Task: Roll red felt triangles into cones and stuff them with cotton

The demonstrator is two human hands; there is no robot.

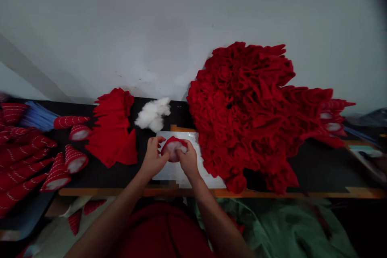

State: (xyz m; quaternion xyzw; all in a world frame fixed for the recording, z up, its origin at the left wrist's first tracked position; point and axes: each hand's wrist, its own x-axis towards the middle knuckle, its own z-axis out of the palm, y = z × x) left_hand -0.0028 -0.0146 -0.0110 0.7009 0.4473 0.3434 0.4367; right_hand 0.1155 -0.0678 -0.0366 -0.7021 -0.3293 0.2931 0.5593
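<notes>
Both hands hold one small red fabric cone (173,148) with white stuffing showing in its open mouth, just above a white sheet (187,171) on the black table. My left hand (153,158) grips the cone's left rim with curled fingers. My right hand (188,159) pinches its right rim, fingertips pressed at the white filling. A loose tuft of white stuffing (153,115) lies a short way behind the hands.
A big heap of red fabric pieces (250,113) fills the table to the right, against a white wall. A smaller red stack (113,129) lies left of the hands. Stuffed red cones with white stitching (27,161) pile at far left. The table's orange front edge (272,192) runs below.
</notes>
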